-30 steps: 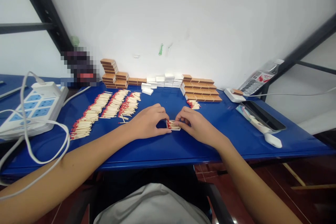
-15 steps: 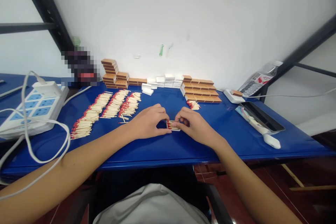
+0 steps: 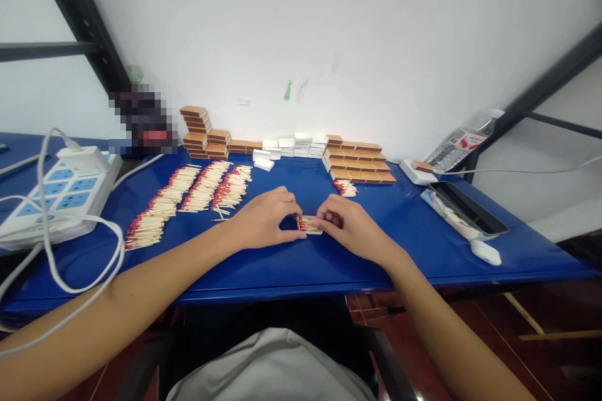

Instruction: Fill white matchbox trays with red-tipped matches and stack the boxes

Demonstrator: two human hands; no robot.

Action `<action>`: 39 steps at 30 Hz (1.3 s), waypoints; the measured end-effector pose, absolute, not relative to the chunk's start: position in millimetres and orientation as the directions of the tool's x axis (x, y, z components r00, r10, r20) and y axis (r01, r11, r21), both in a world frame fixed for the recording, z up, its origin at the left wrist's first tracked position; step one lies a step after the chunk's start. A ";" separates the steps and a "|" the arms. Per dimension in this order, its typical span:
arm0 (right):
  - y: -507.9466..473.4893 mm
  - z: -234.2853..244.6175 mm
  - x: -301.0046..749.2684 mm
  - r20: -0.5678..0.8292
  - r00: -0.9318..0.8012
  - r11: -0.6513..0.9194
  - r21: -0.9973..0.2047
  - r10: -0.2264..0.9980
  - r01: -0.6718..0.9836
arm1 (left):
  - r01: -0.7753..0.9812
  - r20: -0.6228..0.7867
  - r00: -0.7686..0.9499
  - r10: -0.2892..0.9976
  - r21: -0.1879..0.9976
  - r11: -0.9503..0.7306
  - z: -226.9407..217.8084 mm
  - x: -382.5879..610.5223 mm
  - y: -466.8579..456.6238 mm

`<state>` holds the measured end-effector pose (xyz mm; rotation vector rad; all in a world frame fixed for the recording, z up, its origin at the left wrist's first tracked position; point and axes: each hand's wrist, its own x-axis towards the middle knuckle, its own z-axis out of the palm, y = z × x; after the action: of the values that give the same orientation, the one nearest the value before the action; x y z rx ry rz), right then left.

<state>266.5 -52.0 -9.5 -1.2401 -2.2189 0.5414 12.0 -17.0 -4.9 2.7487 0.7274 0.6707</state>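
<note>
A small matchbox tray [image 3: 314, 232] with red-headed matches [image 3: 306, 224] in it lies on the blue table in front of me. My left hand [image 3: 273, 218] grips the tray's left end between thumb and fingers. My right hand [image 3: 345, 220] is curled at the other end, its thumb over the match ends inside the tray; its fingertips are partly hidden. To the left, loose matches are spread in three long rows [image 3: 162, 207], heads mostly leftward. A smaller heap of matches [image 3: 347, 188] sits beyond my right hand.
Along the wall stand brown matchboxes [image 3: 362, 163], white trays [image 3: 303, 145] and another brown stack [image 3: 196, 131]. A power strip [image 3: 70, 191] with looping white cables is at left. A phone [image 3: 468, 207], a white earbud case [image 3: 486, 252] and a plastic bottle [image 3: 463, 141] are at right.
My right hand has shifted slightly to the right along the tray, uncovering more of the matches. My left hand keeps its hold on the tray.
</note>
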 end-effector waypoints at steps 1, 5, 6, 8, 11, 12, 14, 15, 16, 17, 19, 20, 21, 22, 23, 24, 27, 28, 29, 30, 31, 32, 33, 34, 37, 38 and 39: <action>-53.2 -9.1 268.4 0.261 -0.428 0.496 -0.572 0.865 0.654 | 0.415 0.369 0.773 0.516 0.320 -0.851 -4.9 12.0 -17.1; -60.0 -9.9 275.1 0.261 -0.427 0.495 -0.578 0.866 0.650 | 0.420 0.367 0.771 0.521 0.322 -0.849 -4.6 12.2 -17.6; -61.6 -10.5 275.3 0.260 -0.428 0.494 -0.584 0.866 0.644 | 0.419 0.369 0.770 0.520 0.322 -0.849 -4.6 12.3 -17.6; -63.9 -11.5 273.5 0.253 -0.429 0.489 -0.599 0.867 0.634 | 0.420 0.370 0.770 0.520 0.321 -0.849 -4.7 12.5 -17.4; -65.1 -11.8 268.1 0.236 -0.434 0.479 -0.620 0.870 0.622 | 0.421 0.369 0.773 0.517 0.311 -0.852 -5.1 12.5 -16.7; -65.0 -11.7 266.4 0.232 -0.437 0.478 -0.621 0.869 0.622 | 0.421 0.369 0.774 0.515 0.308 -0.853 -5.3 12.4 -16.5; -64.4 -11.3 263.6 0.231 -0.443 0.483 -0.615 0.866 0.624 | 0.420 0.373 0.774 0.512 0.303 -0.855 -5.4 12.3 -16.3; -63.8 -11.2 262.4 0.237 -0.441 0.486 -0.610 0.865 0.625 | 0.420 0.373 0.774 0.512 0.303 -0.855 -5.3 12.2 -16.3; -63.0 -11.0 261.3 0.248 -0.438 0.491 -0.607 0.864 0.625 | 0.421 0.371 0.774 0.513 0.304 -0.855 -5.2 12.2 -16.4; -62.0 -10.8 260.3 0.259 -0.434 0.495 -0.604 0.863 0.624 | 0.421 0.369 0.775 0.513 0.304 -0.854 -5.0 12.2 -16.6; -58.9 -10.2 258.5 0.274 -0.426 0.500 -0.598 0.862 0.627 | 0.419 0.365 0.778 0.511 0.305 -0.856 -4.7 12.1 -16.8; -56.8 -9.6 257.7 0.273 -0.426 0.500 -0.592 0.863 0.632 | 0.416 0.365 0.780 0.509 0.304 -0.857 -4.7 12.1 -16.9; -54.6 -8.8 257.2 0.265 -0.430 0.499 -0.584 0.863 0.641 | 0.414 0.368 0.780 0.506 0.303 -0.859 -4.7 12.1 -16.9; -52.3 -7.8 257.0 0.254 -0.438 0.499 -0.572 0.862 0.651 | 0.411 0.371 0.781 0.503 0.302 -0.860 -4.9 12.0 -16.9; -50.1 -6.6 257.2 0.245 -0.448 0.503 -0.559 0.860 0.659 | 0.411 0.373 0.780 0.503 0.300 -0.861 -5.1 12.0 -16.8; -48.1 -5.4 257.9 0.240 -0.462 0.512 -0.546 0.854 0.664 | 0.413 0.374 0.779 0.503 0.298 -0.861 -5.3 12.0 -16.7; -45.4 -1.7 261.9 0.240 -0.515 0.557 -0.517 0.823 0.650 | 0.420 0.365 0.781 0.507 0.293 -0.859 -5.5 11.9 -16.6; -45.6 -0.7 263.6 0.241 -0.530 0.570 -0.514 0.813 0.641 | 0.424 0.360 0.782 0.509 0.293 -0.857 -5.3 11.9 -16.8; -46.2 0.2 265.1 0.237 -0.541 0.576 -0.515 0.807 0.634 | 0.427 0.355 0.782 0.512 0.294 -0.855 -5.1 12.0 -17.0; -47.0 1.0 266.5 0.231 -0.546 0.577 -0.518 0.805 0.631 | 0.429 0.351 0.782 0.515 0.296 -0.853 -4.7 12.0 -17.2; -47.9 1.7 267.6 0.225 -0.548 0.575 -0.521 0.806 0.631 | 0.431 0.350 0.781 0.518 0.298 -0.852 -4.4 12.0 -17.5; -48.6 2.4 268.2 0.221 -0.545 0.570 -0.524 0.809 0.633 | 0.432 0.350 0.779 0.520 0.300 -0.850 -4.0 12.1 -17.8; -49.0 3.0 268.3 0.217 -0.542 0.565 -0.526 0.812 0.636 | 0.431 0.350 0.780 0.519 0.301 -0.851 -3.8 12.1 -18.1; -49.0 3.5 267.9 0.217 -0.537 0.561 -0.527 0.815 0.639 | 0.430 0.352 0.780 0.518 0.301 -0.851 -3.6 12.1 -18.2; -47.5 4.6 263.1 0.224 -0.529 0.558 -0.529 0.818 0.639 | 0.424 0.360 0.781 0.510 0.295 -0.856 -3.7 12.0 -18.0; -46.8 4.7 260.6 0.224 -0.534 0.562 -0.527 0.815 0.638 | 0.419 0.364 0.782 0.506 0.293 -0.859 -4.0 12.0 -17.8; -46.3 4.6 257.9 0.223 -0.541 0.568 -0.521 0.811 0.637 | 0.416 0.368 0.782 0.503 0.292 -0.861 -4.2 12.0 -17.5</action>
<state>257.9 -46.3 4.6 -1.1656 -2.3619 0.5326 12.0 -17.5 -4.2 2.7786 0.7237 0.6554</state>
